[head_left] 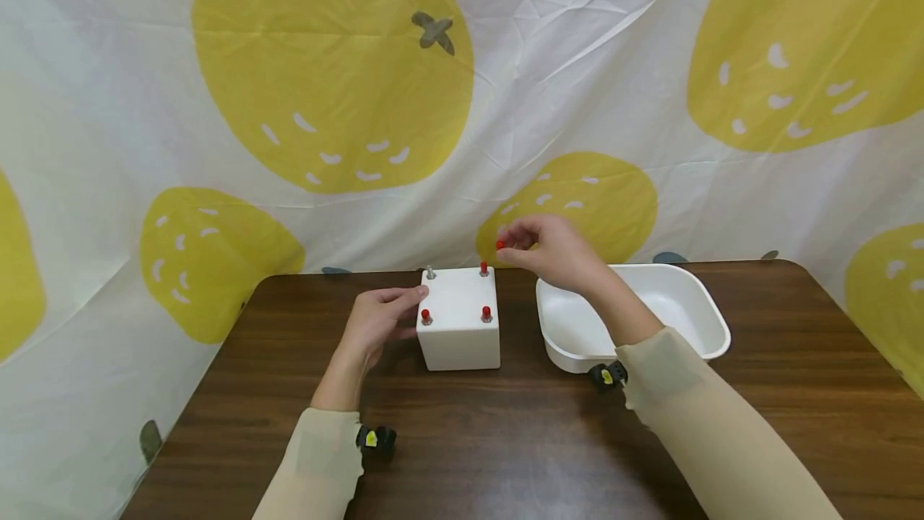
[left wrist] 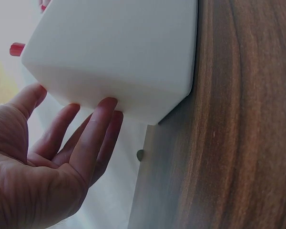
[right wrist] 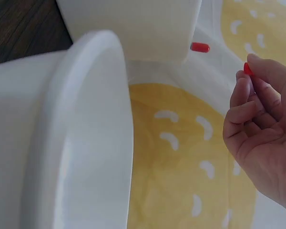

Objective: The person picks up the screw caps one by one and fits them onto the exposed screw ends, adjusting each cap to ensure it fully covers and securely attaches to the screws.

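A white box [head_left: 458, 299] stands on the table with threaded metal posts at its top corners. Red caps cover three of them, such as the front right cap [head_left: 487, 312]; the back left post [head_left: 430, 272] shows bare metal. My left hand [head_left: 377, 316] steadies the box from the left, thumb at the top edge and fingertips [left wrist: 107, 102] against its side. Above and right of the box, my right hand [head_left: 547, 251] pinches a small red cap [right wrist: 248, 69] between thumb and index finger, its other fingers curled.
Right of the box sits a white plastic basin [head_left: 703, 311], partly behind my right forearm. The dark wooden table [head_left: 462, 440] reaches back to a hanging cloth [head_left: 549, 103] with yellow fruit prints. Each wrist wears a black strap, such as the left strap [head_left: 382, 441].
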{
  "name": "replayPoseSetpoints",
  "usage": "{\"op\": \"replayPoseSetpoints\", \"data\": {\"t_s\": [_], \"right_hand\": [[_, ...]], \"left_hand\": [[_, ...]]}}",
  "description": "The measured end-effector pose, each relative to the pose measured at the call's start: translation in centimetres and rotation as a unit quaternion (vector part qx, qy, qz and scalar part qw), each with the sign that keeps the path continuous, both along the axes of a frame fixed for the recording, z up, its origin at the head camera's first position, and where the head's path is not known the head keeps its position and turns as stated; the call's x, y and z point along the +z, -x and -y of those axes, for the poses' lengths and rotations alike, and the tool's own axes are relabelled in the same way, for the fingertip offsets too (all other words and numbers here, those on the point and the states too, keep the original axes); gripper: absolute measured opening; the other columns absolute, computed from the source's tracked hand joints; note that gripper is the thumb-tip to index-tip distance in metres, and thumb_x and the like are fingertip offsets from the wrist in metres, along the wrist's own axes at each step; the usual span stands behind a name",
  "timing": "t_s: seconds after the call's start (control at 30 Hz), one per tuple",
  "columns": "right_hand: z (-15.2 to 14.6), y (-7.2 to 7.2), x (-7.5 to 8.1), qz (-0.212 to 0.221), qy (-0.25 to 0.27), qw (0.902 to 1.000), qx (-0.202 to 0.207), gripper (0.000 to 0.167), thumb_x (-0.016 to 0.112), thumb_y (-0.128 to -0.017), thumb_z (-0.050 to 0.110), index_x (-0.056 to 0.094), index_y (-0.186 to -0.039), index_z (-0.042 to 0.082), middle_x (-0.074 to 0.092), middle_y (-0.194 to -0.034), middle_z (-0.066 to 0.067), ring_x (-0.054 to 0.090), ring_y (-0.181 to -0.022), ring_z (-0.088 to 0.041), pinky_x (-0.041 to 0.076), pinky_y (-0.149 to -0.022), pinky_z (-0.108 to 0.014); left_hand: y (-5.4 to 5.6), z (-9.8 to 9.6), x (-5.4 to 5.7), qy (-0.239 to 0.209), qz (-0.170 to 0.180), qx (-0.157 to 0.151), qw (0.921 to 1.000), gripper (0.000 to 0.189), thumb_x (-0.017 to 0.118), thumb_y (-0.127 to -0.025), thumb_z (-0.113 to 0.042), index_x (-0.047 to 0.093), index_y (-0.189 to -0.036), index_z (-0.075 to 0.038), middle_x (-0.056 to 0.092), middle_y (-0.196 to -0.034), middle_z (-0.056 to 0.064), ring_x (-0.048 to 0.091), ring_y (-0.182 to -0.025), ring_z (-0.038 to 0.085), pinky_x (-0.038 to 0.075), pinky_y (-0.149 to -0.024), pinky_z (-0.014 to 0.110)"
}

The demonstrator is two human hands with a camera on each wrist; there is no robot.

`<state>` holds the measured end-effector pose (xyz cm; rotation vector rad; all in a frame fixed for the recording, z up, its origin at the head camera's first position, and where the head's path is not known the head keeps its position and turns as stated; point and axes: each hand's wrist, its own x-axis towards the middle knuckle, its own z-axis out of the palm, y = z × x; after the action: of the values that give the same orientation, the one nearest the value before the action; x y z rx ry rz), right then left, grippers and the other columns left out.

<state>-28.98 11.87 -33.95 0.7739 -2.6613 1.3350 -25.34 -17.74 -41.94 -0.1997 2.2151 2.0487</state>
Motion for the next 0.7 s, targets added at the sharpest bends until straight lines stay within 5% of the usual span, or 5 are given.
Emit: {"op": "replayPoseSetpoints", "data": {"t_s": [0.7], "right_hand": [[4.8,1.0,0.3,0.006,0.009,0.9979,0.064,0.016,0.076,-0.099,0.011,0.078,-0.112,0.003,0.076,-0.098,-0.007,0.071,-0.085,-0.029,0.058,-0.07,-0.032]], "left_hand": [[0.1,0.0,0.1,0.005,0.006,-0.001,1.0,0.05,0.083,-0.095,-0.034,0.074,-0.127,0.004,0.072,-0.129,0.019,0.072,-0.113,0.031,0.066,-0.084,0.042]]}}
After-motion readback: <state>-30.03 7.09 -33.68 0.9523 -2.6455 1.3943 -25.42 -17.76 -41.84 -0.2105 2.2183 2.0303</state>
